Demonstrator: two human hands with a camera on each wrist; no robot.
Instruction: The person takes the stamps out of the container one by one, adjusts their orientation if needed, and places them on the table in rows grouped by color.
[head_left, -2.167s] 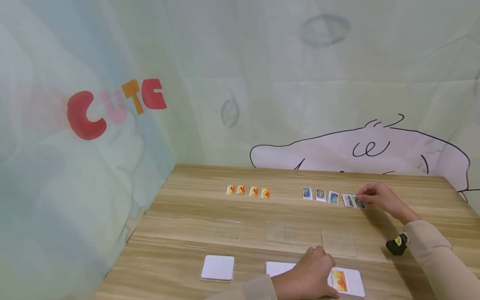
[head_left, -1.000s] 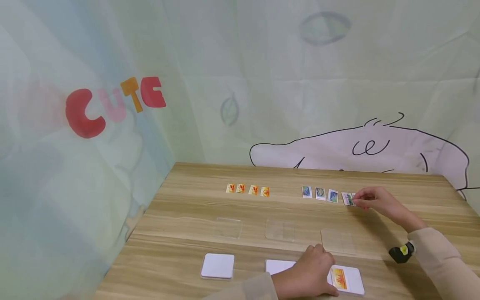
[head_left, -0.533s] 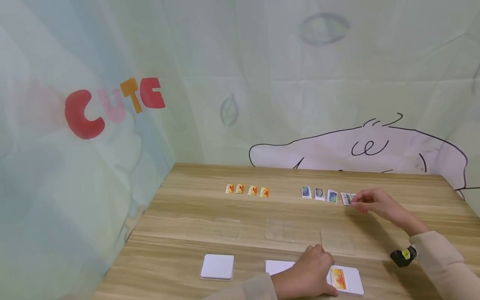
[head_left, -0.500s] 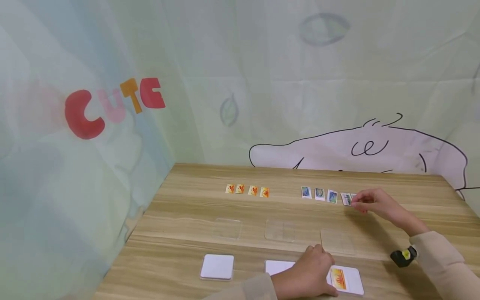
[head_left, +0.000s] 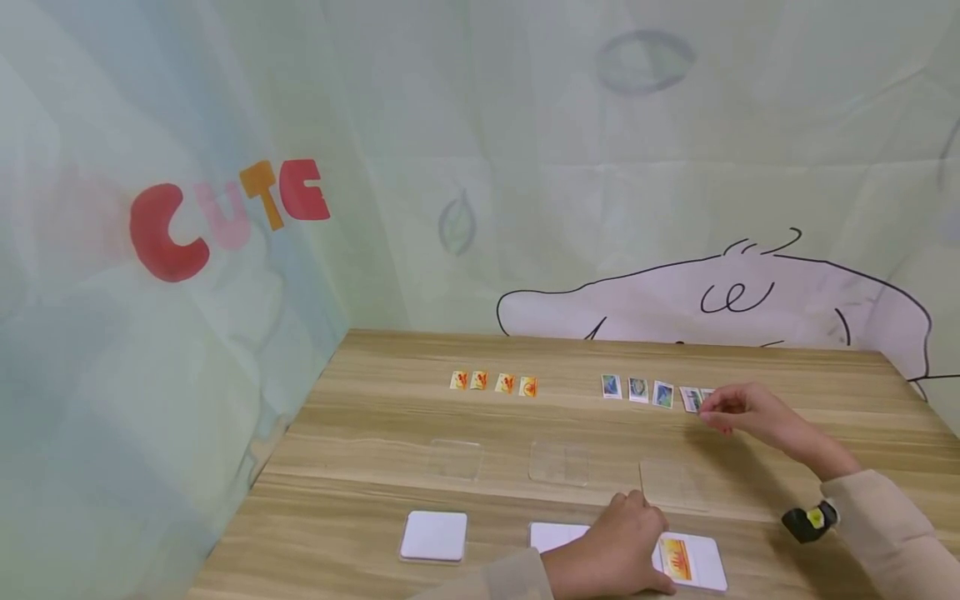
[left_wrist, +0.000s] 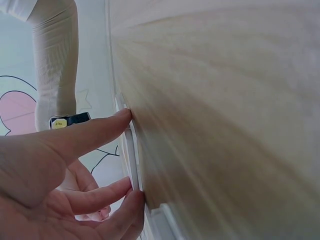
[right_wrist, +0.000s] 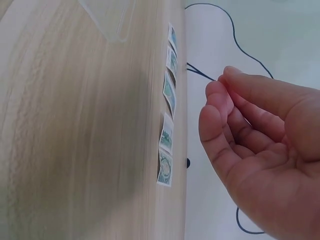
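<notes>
My left hand [head_left: 615, 546] pinches the edge of a white card in a clear case [head_left: 705, 562] at the front right. An orange picture stamp [head_left: 677, 558] lies on that card. The thumb and fingertips press its side from opposite edges in the left wrist view, where the case [left_wrist: 132, 155] shows edge-on. My right hand [head_left: 757, 417] hovers by the right end of a row of blue-green stamps [head_left: 637, 390], partly covering the endmost one. In the right wrist view its fingers are loosely bent, thumb tip close to the index, and no stamp shows between them. Two end stamps [right_wrist: 166, 150] lie side by side.
Several orange stamps [head_left: 505, 383] lie in a row at the back left. Three clear plastic squares [head_left: 558, 464] span the middle of the wooden table [head_left: 337, 433]. Two more white cards, one at left [head_left: 433, 536] and one partly behind my left hand [head_left: 557, 535], lie in front.
My right hand has come left and slightly nearer me, from the far side of the last stamp to just in front of it. The left hand has stayed in place on the case.
</notes>
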